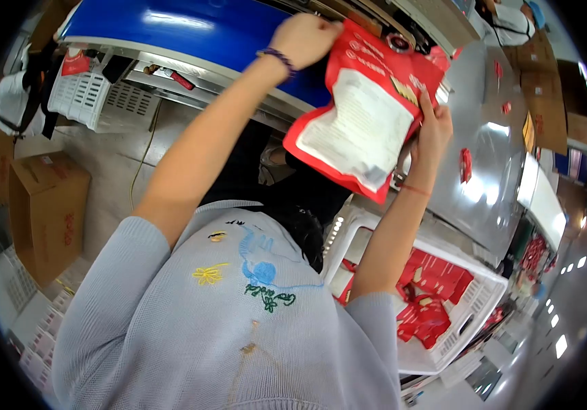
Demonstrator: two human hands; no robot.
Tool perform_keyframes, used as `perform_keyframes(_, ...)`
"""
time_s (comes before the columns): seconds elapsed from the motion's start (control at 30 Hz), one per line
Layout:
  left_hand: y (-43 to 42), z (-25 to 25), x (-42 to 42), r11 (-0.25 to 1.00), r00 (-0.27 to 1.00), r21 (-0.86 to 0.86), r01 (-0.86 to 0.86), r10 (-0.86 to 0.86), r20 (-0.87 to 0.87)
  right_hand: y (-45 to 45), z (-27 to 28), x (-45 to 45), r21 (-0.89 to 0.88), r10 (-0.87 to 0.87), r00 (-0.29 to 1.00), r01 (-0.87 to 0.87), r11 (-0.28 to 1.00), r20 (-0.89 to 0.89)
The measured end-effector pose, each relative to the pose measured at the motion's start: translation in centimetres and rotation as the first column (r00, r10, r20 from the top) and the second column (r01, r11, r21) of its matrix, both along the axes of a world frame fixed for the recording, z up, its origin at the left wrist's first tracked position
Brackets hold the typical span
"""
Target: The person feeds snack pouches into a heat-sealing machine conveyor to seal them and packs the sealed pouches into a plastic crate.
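A red pouch with a large white panel [358, 126] hangs between my two hands, tilted, over the edge of the blue surface. My left hand [305, 39] is closed at the pouch's top left corner. On the other side, my right hand [434, 126] grips the pouch's right edge, with its fingers partly on the front. Behind the pouch's top lies part of a machine, mostly hidden. The blue surface [170, 31] reaches from the upper left to the pouch.
A white basket [474, 311] holding several red pouches stands at the lower right. Small red packets lie on the metal table [478, 225]. At the left are a cardboard box [51, 212] and a white crate [78, 99]. Another person [512, 24] is at the upper right.
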State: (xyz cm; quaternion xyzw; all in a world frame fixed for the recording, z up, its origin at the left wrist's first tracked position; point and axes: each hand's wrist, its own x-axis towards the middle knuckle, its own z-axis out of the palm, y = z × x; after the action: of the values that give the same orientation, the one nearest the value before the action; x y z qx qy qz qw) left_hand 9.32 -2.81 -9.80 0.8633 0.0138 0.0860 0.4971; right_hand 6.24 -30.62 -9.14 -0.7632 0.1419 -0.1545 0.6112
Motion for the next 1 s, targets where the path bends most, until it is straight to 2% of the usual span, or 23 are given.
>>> perform_keyframes(0.07,5.7,-1.2,-0.4,0.997,0.999,0.062,0.037,-0.034,-0.042,2.5,-2.4,2.6,0.079,0.114,0.993,-0.113,0.99,-0.008)
perform_keyframes(0.13,8.5,0.1,-2.7,0.996,0.996,0.091,-0.022,0.013,0.091,5.1,-2.8,2.9,0.2,0.197,0.975,-0.174,0.964,-0.101)
perform_keyframes(0.2,8.1,2.9,-5.9,0.998,0.978,-0.018,-0.068,0.07,0.196,5.6,-0.3,-0.1,0.254,0.38,0.925,-0.36,0.898,-0.03)
perform_keyframes(0.27,5.7,5.1,-8.6,0.928,0.973,-0.369,0.046,0.043,0.227,2.3,2.3,-4.8,0.188,0.52,0.854,-0.516,0.836,0.029)
perform_keyframes(0.33,2.7,6.4,-10.2,0.878,0.953,-0.429,0.213,-0.09,0.291,-3.4,4.2,-12.2,0.128,0.517,0.856,-0.511,0.85,-0.021)
perform_keyframes(0.37,0.9,6.9,-11.0,0.877,0.934,-0.388,0.285,-0.164,0.317,-8.7,2.5,-16.5,0.218,0.529,0.849,-0.515,0.829,-0.003)
perform_keyframes(0.4,-0.4,7.1,-11.3,0.866,0.93,-0.394,0.308,-0.189,0.314,-11.8,1.4,-20.7,0.351,0.457,0.882,-0.465,0.813,0.112)
perform_keyframes(0.43,-1.8,7.1,-11.5,0.844,0.904,-0.351,0.406,-0.313,0.293,-15.6,0.1,-25.0,0.401,0.376,0.923,-0.376,0.836,0.082)
perform_keyframes(0.47,-3.1,7.3,-11.8,0.81,0.863,-0.309,0.498,-0.429,0.266,-17.8,-1.5,-28.2,0.477,0.211,0.977,-0.203,0.855,0.038)
perform_keyframes(0.5,-5.1,8.0,-12.3,0.827,0.87,-0.281,0.487,-0.435,0.231,-18.7,-2.7,-30.7,0.38,-0.069,0.981,0.134,0.915,-0.182)
perform_keyframes(0.53,-6.0,7.7,-12.2,0.821,0.865,-0.28,0.498,-0.447,0.23,-19.4,-4.9,-32.5,0.343,-0.324,0.892,0.425,0.838,-0.315)
perform_keyframes(0.57,-7.0,7.0,-12.1,0.773,0.818,-0.273,0.573,-0.515,0.258,-19.5,-7.8,-34.2,0.162,-0.466,0.828,0.53,0.833,-0.311)
perform_keyframes(0.6,-7.6,6.7,-12.0,0.723,0.767,-0.261,0.64,-0.576,0.284,-21.3,-12.0,-36.4,-0.099,-0.603,0.712,0.613,0.784,-0.361)
perform_keyframes(0.63,-8.0,6.9,-12.2,0.711,0.749,-0.237,0.663,-0.619,0.238,-24.5,-17.9,-39.1,-0.325,-0.707,0.584,0.631,0.704,-0.399)
perform_keyframes(0.7,-7.9,7.3,-12.5,0.705,0.736,-0.213,0.676,-0.657,0.16,-25.2,-23.6,-41.4,-0.348,-0.689,0.548,0.602,0.719,-0.475)
perform_keyframes(0.73,-7.7,7.5,-12.7,0.697,0.721,-0.199,0.689,-0.688,0.086,-25.1,-25.3,-42.0,-0.2,-0.547,0.637,0.535,0.821,-0.543)
perform_keyframes(0.8,-7.5,7.3,-13.0,0.738,0.753,-0.164,0.654,-0.657,0.044,-25.1,-28.9,-43.4,-0.051,-0.59,0.726,0.615,0.787,-0.354)
perform_keyframes(0.87,-6.6,6.1,-12.7,0.72,0.728,-0.129,0.682,-0.686,0.016,-20.4,-24.1,-40.9,0.158,-0.712,0.662,0.748,0.644,-0.234)
perform_keyframes(0.9,-6.6,5.2,-12.7,0.691,0.703,-0.165,0.704,-0.71,0.028,-19.0,-22.1,-40.1,0.044,-0.723,0.642,0.755,0.655,-0.255)
perform_keyframes(0.97,-7.1,3.9,-12.7,0.657,0.674,-0.197,0.727,-0.738,0.026,-17.1,-18.4,-38.8,-0.133,-0.67,0.712,0.658,0.741,-0.211)
perform_keyframes(1.0,-7.5,3.8,-12.8,0.646,0.662,-0.206,0.736,-0.749,0.015,-15.7,-15.4,-38.0,-0.026,-0.584,0.81,0.584,0.811,-0.052)
